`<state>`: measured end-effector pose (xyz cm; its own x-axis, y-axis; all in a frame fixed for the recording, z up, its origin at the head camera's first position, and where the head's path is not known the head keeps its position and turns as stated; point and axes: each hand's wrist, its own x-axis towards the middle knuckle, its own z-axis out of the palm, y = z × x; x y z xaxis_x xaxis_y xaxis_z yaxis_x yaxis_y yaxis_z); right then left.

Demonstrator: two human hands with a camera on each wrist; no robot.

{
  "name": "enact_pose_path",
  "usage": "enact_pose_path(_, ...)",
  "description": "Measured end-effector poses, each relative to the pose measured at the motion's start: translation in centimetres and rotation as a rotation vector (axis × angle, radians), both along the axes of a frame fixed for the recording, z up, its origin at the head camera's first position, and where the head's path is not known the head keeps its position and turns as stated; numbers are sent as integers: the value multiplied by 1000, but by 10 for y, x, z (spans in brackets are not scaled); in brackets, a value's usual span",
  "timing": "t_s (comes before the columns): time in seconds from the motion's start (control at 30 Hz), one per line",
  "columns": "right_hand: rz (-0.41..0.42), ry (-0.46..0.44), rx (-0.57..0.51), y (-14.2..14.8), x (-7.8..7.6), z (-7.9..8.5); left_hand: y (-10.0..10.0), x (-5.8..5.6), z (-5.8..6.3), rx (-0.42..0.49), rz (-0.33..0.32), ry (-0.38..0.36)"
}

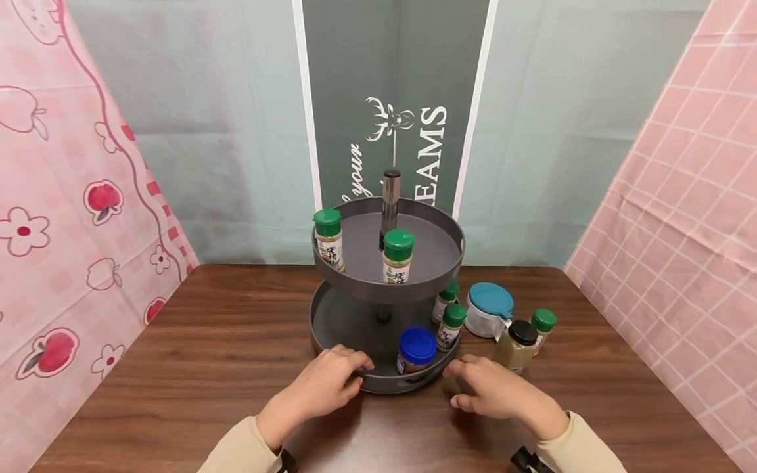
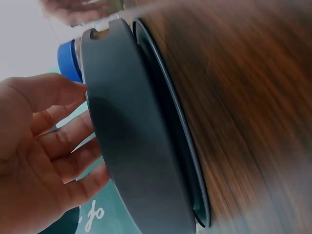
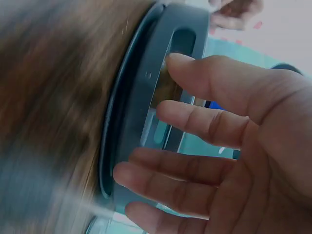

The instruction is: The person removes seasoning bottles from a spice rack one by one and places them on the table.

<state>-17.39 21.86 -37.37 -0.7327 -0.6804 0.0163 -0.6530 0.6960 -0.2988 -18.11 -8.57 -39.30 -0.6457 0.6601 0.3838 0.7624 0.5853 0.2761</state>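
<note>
A dark grey two-tier round rack (image 1: 355, 387) with a metal centre post stands on the table. At the front left rim of its lower tray is my left hand (image 1: 331, 382), fingers relaxed, with fingertips touching the rim in the left wrist view. My right hand (image 1: 493, 387) is by the front right rim, fingers loosely spread and holding nothing; in the right wrist view they are beside the slotted wall (image 3: 141, 92). A blue-lidded jar (image 1: 417, 348) and two green-capped spice bottles (image 1: 451, 327) stand in the lower tray. The upper tray holds two green-capped spice bottles (image 1: 397, 257).
Right of the rack, a white container with a blue lid (image 1: 489, 302), a black-capped jar (image 1: 518, 348) and a green-capped bottle (image 1: 543, 323) stand on the wooden table (image 1: 236, 341). Cloth curtains (image 1: 236, 131) hang behind and on both sides.
</note>
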Motion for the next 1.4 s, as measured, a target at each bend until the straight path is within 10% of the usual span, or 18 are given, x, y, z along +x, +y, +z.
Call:
enact_pose_path(0.43, -191, 148, 81, 21, -16, -4, 5, 1, -3, -7, -32, 68)
enact_pose_path(0.97, -120, 66, 53, 11, -12, -2, -3, -3, -4, 23, 7, 67)
enact_pose_path(1.4, -1, 2, 39, -17, 4, -2, -26, -10, -3, 3, 183, 119)
